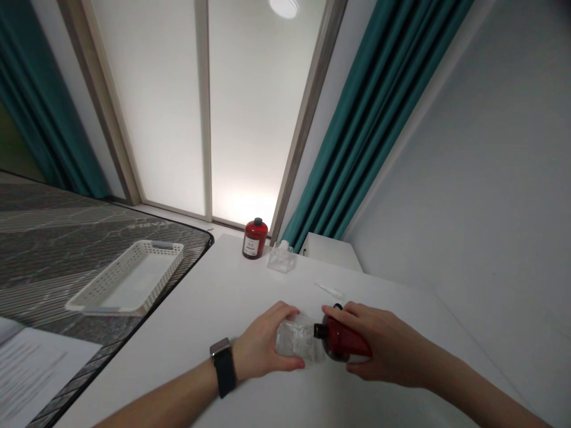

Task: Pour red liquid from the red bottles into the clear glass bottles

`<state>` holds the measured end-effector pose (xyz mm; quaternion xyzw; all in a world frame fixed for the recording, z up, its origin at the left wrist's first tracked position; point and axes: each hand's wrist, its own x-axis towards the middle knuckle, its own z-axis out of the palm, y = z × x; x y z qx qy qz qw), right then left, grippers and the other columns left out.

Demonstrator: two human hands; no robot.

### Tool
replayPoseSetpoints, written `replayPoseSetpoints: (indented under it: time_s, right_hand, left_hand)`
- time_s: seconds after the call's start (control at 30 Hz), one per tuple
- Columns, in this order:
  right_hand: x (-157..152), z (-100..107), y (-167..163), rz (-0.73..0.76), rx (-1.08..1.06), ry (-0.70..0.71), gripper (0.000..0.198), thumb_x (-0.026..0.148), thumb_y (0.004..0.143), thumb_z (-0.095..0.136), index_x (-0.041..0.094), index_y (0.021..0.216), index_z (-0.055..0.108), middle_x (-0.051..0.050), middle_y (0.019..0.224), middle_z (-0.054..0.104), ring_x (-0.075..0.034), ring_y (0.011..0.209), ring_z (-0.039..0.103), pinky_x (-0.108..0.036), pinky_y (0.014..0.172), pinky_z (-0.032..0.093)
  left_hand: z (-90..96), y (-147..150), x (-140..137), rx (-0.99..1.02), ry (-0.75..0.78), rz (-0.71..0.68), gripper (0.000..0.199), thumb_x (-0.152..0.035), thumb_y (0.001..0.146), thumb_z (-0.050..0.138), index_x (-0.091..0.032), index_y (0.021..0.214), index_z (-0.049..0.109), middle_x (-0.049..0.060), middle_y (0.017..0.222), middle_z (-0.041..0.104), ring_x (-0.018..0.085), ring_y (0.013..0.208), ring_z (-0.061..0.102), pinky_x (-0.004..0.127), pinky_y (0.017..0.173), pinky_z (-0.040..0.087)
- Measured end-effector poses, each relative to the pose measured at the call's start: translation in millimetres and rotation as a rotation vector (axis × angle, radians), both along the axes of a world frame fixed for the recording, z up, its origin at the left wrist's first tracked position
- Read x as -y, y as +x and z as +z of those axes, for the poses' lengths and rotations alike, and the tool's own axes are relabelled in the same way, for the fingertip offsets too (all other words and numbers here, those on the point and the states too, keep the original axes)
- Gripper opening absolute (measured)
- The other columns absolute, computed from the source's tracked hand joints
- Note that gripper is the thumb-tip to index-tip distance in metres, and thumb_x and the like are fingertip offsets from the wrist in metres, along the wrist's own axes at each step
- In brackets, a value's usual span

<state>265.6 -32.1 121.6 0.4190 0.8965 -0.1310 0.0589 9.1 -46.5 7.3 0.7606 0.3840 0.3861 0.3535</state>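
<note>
Close in, the left hand (pixel 272 342), a dark-strapped watch (pixel 222 368) on its wrist, has thumb and fingers curved around a clear container (pixel 297 339), a firm, fairly wide hold just above the white table (pixel 232 285). And here's the right hand (pixel 383 339), fingers wrapped around a red bottle (pixel 348 339) tipped over to the left, its black neck (pixel 319 331) right at the container's edge! Whether neck and container touch, I can't tell, and no flow shows.

This tilt looks like the delicate part. My call: keep the left grip steady without squeezing those thin-looking walls, line the neck up with the opening, which is hard to make out from here, and turn the right wrist slowly so nothing spills. Resting the container flat on the table would probably help, too.

Just beyond the hands lies a slim, pale stick (pixel 330 291), near enough for a careless knuckle to catch. Off left, the white basket (pixel 134 279) sits on a dark patterned surface (pixel 169 229). Farther back stand a clear bottle (pixel 281 260) and, just beside it, a second red bottle (pixel 254 241), upright with a dark top. Behind them hangs the teal curtain (pixel 352 131).
</note>
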Motion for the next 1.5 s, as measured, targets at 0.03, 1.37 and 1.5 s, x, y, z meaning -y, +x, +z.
replayPoseSetpoints:
  time_s: [0.03, 1.37, 1.5]
  right_hand:
    - [-0.1, 0.5, -0.5, -0.001, 0.006, 0.0, 0.091, 0.024, 0.067, 0.075, 0.033, 0.148, 0.037, -0.008, 0.117, 0.061, -0.027, 0.094, 0.063, -0.036, 0.081, 0.048]
    - [-0.7, 6.3, -4.6, -0.002, 0.048, -0.03, 0.093, 0.026, 0.066, 0.077, 0.035, 0.148, 0.035, -0.008, 0.119, 0.061, -0.03, 0.097, 0.063, -0.04, 0.083, 0.048]
    - [-0.8, 7.7, -5.9, -0.001, 0.058, -0.032, 0.093, 0.025, 0.066, 0.077, 0.034, 0.148, 0.036, -0.009, 0.118, 0.061, -0.03, 0.097, 0.063, -0.04, 0.082, 0.048]
  left_hand:
    - [0.4, 0.0, 0.1, -0.001, 0.001, 0.001, 0.068, -0.024, 0.058, 0.089, -0.021, 0.116, 0.053, 0.004, 0.107, 0.059, 0.025, 0.098, 0.059, 0.037, 0.088, 0.049]
    - [3.0, -0.4, 0.7, 0.008, -0.013, -0.005, 0.07, -0.017, 0.058, 0.09, -0.021, 0.117, 0.053, 0.003, 0.108, 0.059, 0.024, 0.099, 0.059, 0.036, 0.088, 0.048]
    - [1.1, 0.0, 0.4, 0.008, -0.009, -0.005, 0.071, -0.018, 0.057, 0.09, -0.021, 0.118, 0.053, 0.004, 0.109, 0.059, 0.024, 0.1, 0.059, 0.036, 0.089, 0.048]
